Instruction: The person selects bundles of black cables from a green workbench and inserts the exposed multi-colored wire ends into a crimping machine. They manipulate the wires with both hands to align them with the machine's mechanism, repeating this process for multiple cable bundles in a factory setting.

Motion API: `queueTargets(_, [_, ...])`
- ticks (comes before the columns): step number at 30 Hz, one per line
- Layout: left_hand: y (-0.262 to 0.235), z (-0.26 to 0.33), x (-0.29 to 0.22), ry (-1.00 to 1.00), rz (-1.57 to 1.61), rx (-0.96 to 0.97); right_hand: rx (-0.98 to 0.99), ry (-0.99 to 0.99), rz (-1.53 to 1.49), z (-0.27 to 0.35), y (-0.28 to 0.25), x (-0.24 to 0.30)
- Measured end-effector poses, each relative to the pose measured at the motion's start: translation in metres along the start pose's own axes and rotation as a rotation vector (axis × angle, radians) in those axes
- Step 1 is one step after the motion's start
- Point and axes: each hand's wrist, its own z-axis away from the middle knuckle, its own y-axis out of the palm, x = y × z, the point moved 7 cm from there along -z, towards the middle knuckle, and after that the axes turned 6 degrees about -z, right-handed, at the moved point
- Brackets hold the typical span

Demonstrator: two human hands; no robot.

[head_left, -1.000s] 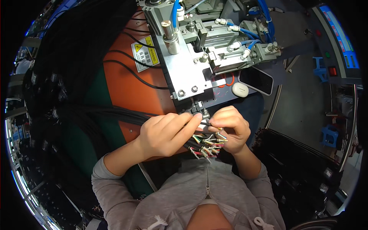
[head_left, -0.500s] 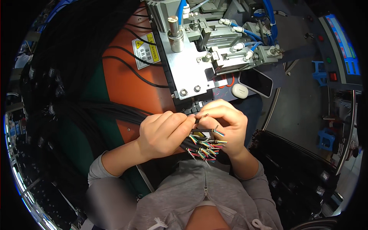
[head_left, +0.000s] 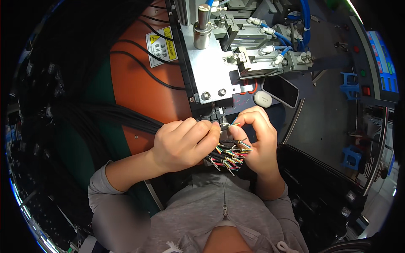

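Observation:
My left hand (head_left: 183, 141) is closed round a bundle of black cables (head_left: 133, 117), which comes in from the left. Below its fingers, the cut ends spread into several thin coloured wires (head_left: 230, 157). One cable end (head_left: 225, 126) sticks out beyond the left thumb and forefinger, held apart from the rest. At its tip, the thumb and forefinger of my right hand (head_left: 260, 141) pinch the short coloured wires (head_left: 237, 124). The other right fingers are curled. Just beyond both hands stands the front of a metal machine (head_left: 211, 71).
Pneumatic cylinders with blue air hoses (head_left: 276, 37) sit on the machine. A white rounded case (head_left: 263, 99) and a phone (head_left: 281, 90) lie to its right. Thin black leads (head_left: 152, 71) cross the orange surface (head_left: 147, 97). A control panel (head_left: 375, 63) and blue stools (head_left: 351, 157) stand farther right.
My right hand has shifted slightly right, and coloured wires now show at the tip of the separate cable. The left hand keeps its hold on the bundle. The whole view has shifted slightly.

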Motion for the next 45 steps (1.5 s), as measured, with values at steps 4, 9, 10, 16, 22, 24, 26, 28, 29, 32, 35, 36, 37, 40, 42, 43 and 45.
queueTargets(4, [0.004, 0.003, -0.001, 0.031, 0.004, 0.035, 0.092, 0.197, -0.292, 0.005, -0.001, -0.029])
queueTargets(9, [0.007, 0.001, -0.003, 0.018, -0.021, 0.107, 0.042, 0.190, -0.263, -0.001, -0.003, -0.035])
queueTargets(10, [0.008, 0.002, -0.003, 0.014, -0.021, 0.107, 0.015, 0.237, -0.293, 0.001, -0.001, -0.037])
queueTargets(16, [0.013, 0.002, -0.001, -0.011, -0.054, 0.113, -0.025, 0.081, -0.039, -0.004, 0.000, -0.030])
queueTargets(22, [0.020, -0.001, 0.000, -0.096, -0.129, 0.206, -0.057, -0.067, 0.184, -0.013, 0.013, -0.025])
queueTargets(24, [0.021, -0.001, 0.001, -0.114, -0.146, 0.229, -0.020, -0.077, 0.215, -0.012, 0.014, -0.023])
queueTargets(26, [0.023, 0.000, 0.001, -0.131, -0.142, 0.255, -0.004, -0.100, 0.237, -0.009, 0.014, -0.025])
queueTargets(28, [0.022, -0.001, 0.000, -0.137, -0.148, 0.253, -0.051, -0.143, 0.213, -0.009, 0.014, -0.024])
queueTargets(29, [0.022, -0.001, 0.000, -0.140, -0.151, 0.252, -0.076, -0.164, 0.201, -0.010, 0.013, -0.024])
queueTargets(32, [0.021, -0.002, 0.001, -0.130, -0.145, 0.229, -0.116, -0.121, 0.118, -0.010, 0.014, -0.032])
queueTargets(35, [0.019, -0.004, 0.003, -0.109, -0.129, 0.213, -0.136, -0.056, 0.051, -0.008, 0.015, -0.041])
queueTargets(36, [0.019, -0.004, 0.004, -0.098, -0.132, 0.190, -0.130, 0.058, -0.054, -0.006, 0.015, -0.051])
queueTargets(37, [0.019, -0.003, 0.005, -0.087, -0.135, 0.167, -0.123, 0.171, -0.160, -0.004, 0.017, -0.061])
queueTargets(40, [0.020, -0.001, 0.009, -0.053, -0.121, 0.118, -0.079, 0.522, -0.543, 0.005, 0.025, -0.084])
queueTargets(42, [0.019, -0.002, 0.010, -0.052, -0.114, 0.110, 0.002, 0.624, -0.577, 0.009, 0.027, -0.092])
queueTargets(43, [0.018, -0.003, 0.010, -0.061, -0.115, 0.115, -0.052, 0.488, -0.479, 0.005, 0.022, -0.087])
queueTargets(45, [0.017, -0.004, 0.011, -0.085, -0.113, 0.133, -0.155, 0.220, -0.278, 0.002, 0.019, -0.069])
